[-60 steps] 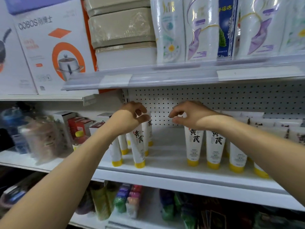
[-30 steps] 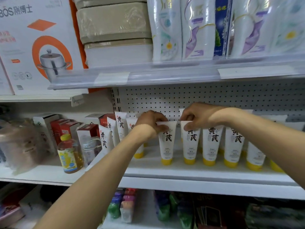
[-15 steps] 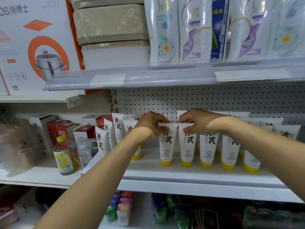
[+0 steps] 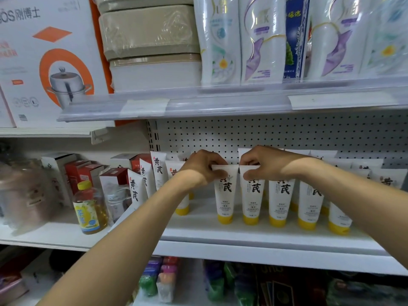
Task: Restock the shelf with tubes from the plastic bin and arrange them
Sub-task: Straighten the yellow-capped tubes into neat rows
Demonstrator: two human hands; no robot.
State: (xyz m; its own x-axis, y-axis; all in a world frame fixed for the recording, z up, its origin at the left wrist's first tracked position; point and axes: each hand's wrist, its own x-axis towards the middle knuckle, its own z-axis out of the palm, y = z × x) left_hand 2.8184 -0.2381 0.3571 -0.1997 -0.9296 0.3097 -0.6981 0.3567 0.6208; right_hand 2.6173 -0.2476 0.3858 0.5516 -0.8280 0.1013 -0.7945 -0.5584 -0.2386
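White tubes with yellow caps and black characters stand cap-down in a front row on the white shelf point(image 4: 254, 237). My left hand point(image 4: 202, 167) pinches the top edge of one tube point(image 4: 225, 195). My right hand point(image 4: 262, 164) pinches the top of the neighbouring tube point(image 4: 251, 195), and the two tubes stand side by side, almost touching. More tubes point(image 4: 280, 199) continue the row to the right. Another group of tubes point(image 4: 144, 180) leans at the shelf's left end. The plastic bin is out of view.
A perforated back panel point(image 4: 287, 135) closes the shelf behind. Left of the tubes stand red and white boxes point(image 4: 84, 173) and a yellow-capped bottle point(image 4: 88, 208). The upper shelf edge point(image 4: 220, 102) overhangs with shampoo refill packs point(image 4: 254, 38). Coloured goods fill the shelf below point(image 4: 163, 281).
My left hand carried one tube from the left group rightward and set it beside the right-hand row. Both hands now hold adjacent tubes by their tops; the view shifted slightly left.
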